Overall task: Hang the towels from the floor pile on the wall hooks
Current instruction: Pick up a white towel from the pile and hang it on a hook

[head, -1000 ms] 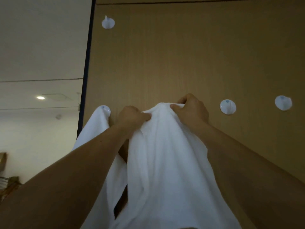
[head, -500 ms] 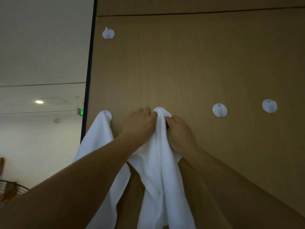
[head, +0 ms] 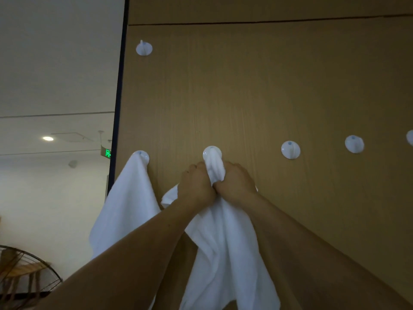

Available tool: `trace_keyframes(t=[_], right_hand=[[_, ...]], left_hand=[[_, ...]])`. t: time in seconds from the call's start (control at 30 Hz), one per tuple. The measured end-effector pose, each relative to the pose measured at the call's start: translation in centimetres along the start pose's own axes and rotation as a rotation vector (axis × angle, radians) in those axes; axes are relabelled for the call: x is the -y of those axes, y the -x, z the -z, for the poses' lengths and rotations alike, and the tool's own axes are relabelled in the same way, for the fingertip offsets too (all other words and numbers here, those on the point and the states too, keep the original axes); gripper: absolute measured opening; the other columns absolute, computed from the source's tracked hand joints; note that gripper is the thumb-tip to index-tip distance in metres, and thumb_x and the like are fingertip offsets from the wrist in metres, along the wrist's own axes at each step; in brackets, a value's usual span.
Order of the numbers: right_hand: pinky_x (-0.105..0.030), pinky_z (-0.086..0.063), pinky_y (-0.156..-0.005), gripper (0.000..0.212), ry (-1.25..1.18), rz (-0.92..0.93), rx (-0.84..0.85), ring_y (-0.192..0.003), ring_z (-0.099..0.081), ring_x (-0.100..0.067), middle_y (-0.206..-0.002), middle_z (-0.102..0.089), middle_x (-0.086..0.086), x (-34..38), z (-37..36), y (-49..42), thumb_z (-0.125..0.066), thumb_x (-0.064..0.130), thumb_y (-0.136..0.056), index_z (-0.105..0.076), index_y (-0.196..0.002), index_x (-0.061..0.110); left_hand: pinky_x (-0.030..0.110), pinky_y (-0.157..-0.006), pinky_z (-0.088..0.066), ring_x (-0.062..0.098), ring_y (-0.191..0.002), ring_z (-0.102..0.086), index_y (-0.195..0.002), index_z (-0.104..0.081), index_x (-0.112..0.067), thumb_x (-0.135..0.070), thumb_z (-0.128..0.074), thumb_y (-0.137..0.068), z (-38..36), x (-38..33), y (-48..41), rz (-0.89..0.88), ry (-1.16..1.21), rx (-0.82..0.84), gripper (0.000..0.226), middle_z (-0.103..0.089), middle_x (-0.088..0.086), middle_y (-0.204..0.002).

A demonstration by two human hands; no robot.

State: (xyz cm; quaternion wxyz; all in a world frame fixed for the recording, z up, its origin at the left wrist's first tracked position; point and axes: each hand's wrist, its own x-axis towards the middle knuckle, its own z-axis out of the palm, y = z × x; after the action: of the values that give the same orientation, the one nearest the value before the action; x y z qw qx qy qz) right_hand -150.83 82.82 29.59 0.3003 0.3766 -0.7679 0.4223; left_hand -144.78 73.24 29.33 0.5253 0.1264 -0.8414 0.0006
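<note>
A white towel (head: 225,247) hangs over the second white hook (head: 211,152) of the lower row on the brown wall panel (head: 268,86). My left hand (head: 195,184) and my right hand (head: 237,182) both grip its bunched top just below that hook, knuckles side by side. Another white towel (head: 125,209) hangs from the leftmost lower hook (head: 141,155). To the right, two lower hooks (head: 290,149) (head: 354,144) are bare, and one upper hook (head: 144,48) is bare too.
The panel's dark left edge (head: 118,108) runs top to bottom. Beyond it are a white wall, a ceiling light (head: 48,138) and a green exit sign (head: 106,152). A round fan guard (head: 24,276) stands at the lower left. Part of another hook (head: 410,137) shows at the right edge.
The towel's top went from spread between my hands to bunched and draped over the second hook. Both hands slid down to just under the hook.
</note>
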Motion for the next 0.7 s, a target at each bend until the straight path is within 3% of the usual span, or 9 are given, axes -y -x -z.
trace_keyframes(t=[0.07, 0.13, 0.23, 0.33, 0.43, 0.5, 0.57, 0.63, 0.7], right_hand=[[-0.041, -0.054, -0.084, 0.028, -0.254, -0.002, 0.040, -0.097, -0.066, -0.026, -0.101, -0.068, -0.005, -0.9, 0.4, 0.4, -0.065, 0.018, -0.082, -0.065, -0.109, 0.012], [-0.038, -0.055, -0.085, 0.035, -0.548, -0.016, 0.133, -0.096, -0.068, -0.022, -0.103, -0.071, -0.003, -1.9, 0.7, 1.5, -0.067, 0.011, -0.078, -0.066, -0.113, 0.015], [-0.035, -0.056, -0.085, 0.044, -0.748, -0.025, 0.238, -0.097, -0.069, -0.015, -0.106, -0.071, 0.002, -3.4, 0.1, 3.0, -0.068, 0.006, -0.073, -0.065, -0.111, 0.027], [-0.038, -0.055, -0.087, 0.045, -0.730, -0.060, 0.165, -0.100, -0.065, -0.014, -0.112, -0.067, 0.004, -5.2, -1.3, 4.8, -0.076, 0.010, -0.076, -0.057, -0.113, 0.029], [-0.038, -0.053, -0.092, 0.058, -0.671, -0.078, 0.113, -0.108, -0.062, -0.014, -0.120, -0.063, 0.004, -6.6, -2.9, 7.1, -0.082, 0.022, -0.075, -0.052, -0.125, 0.021], [-0.040, -0.048, -0.099, 0.068, -0.622, -0.109, 0.111, -0.115, -0.057, -0.016, -0.128, -0.058, 0.002, -6.8, -4.1, 8.5, -0.081, 0.023, -0.076, -0.049, -0.135, 0.016], [-0.035, -0.046, -0.099, 0.068, -0.583, -0.155, 0.068, -0.116, -0.055, -0.016, -0.128, -0.056, 0.002, -6.7, -4.9, 9.8, -0.080, 0.028, -0.078, -0.048, -0.136, 0.015], [-0.036, -0.049, -0.096, 0.064, -0.545, -0.191, 0.034, -0.112, -0.059, -0.016, -0.124, -0.060, 0.001, -6.5, -5.1, 11.0, -0.079, 0.034, -0.077, -0.052, -0.132, 0.015], [-0.037, -0.051, -0.096, 0.063, -0.533, -0.203, 0.046, -0.111, -0.061, -0.015, -0.123, -0.063, 0.001, -6.6, -5.3, 12.5, -0.079, 0.037, -0.077, -0.054, -0.131, 0.015]], left_hand=[[0.021, -0.064, -0.045, 0.019, -0.087, -0.060, -0.105, -0.055, -0.012, -0.012, -0.066, -0.078, 0.6, -0.2, 0.3, 0.093, 0.279, 0.064, 0.029, -0.059, -0.002, -0.090], [0.011, -0.050, -0.042, 0.013, -0.080, -0.060, -0.098, -0.054, -0.017, -0.006, -0.071, -0.074, 1.0, -0.1, 1.4, 0.137, 0.509, 0.159, 0.032, -0.056, -0.010, -0.080], [0.009, -0.054, -0.046, 0.002, -0.078, -0.058, -0.115, -0.054, -0.016, 0.000, -0.071, -0.079, 0.2, 0.8, 4.1, 0.174, 0.794, 0.298, 0.043, -0.058, -0.012, -0.091], [0.007, -0.053, -0.046, 0.001, -0.081, -0.058, -0.118, -0.053, -0.017, -0.002, -0.069, -0.081, -1.7, 2.1, 6.7, 0.281, 0.998, 0.330, 0.043, -0.062, -0.006, -0.101], [0.007, -0.050, -0.045, 0.001, -0.079, -0.057, -0.116, -0.053, -0.016, -0.006, -0.071, -0.079, -3.2, 2.6, 8.7, 0.314, 0.904, 0.322, 0.042, -0.060, -0.008, -0.094], [0.014, -0.065, -0.050, 0.011, -0.087, -0.061, -0.123, -0.054, -0.004, -0.003, -0.073, -0.078, -3.9, 2.7, 9.9, 0.319, 0.982, 0.290, 0.049, -0.064, 0.005, -0.104], [0.030, -0.079, -0.053, 0.022, -0.099, -0.063, -0.123, -0.054, 0.001, -0.011, -0.076, -0.069, -4.3, 2.7, 11.1, 0.314, 1.079, 0.242, 0.059, -0.064, 0.015, -0.113], [0.032, -0.078, -0.055, 0.025, -0.101, -0.066, -0.121, -0.058, -0.001, -0.017, -0.072, -0.066, -4.9, 3.0, 12.4, 0.296, 1.118, 0.235, 0.059, -0.067, 0.016, -0.111], [0.027, -0.077, -0.053, 0.030, -0.105, -0.064, -0.121, -0.056, 0.006, -0.010, -0.071, -0.079, -5.5, 3.2, 13.6, 0.380, 1.175, 0.324, 0.048, -0.064, 0.024, -0.115]])
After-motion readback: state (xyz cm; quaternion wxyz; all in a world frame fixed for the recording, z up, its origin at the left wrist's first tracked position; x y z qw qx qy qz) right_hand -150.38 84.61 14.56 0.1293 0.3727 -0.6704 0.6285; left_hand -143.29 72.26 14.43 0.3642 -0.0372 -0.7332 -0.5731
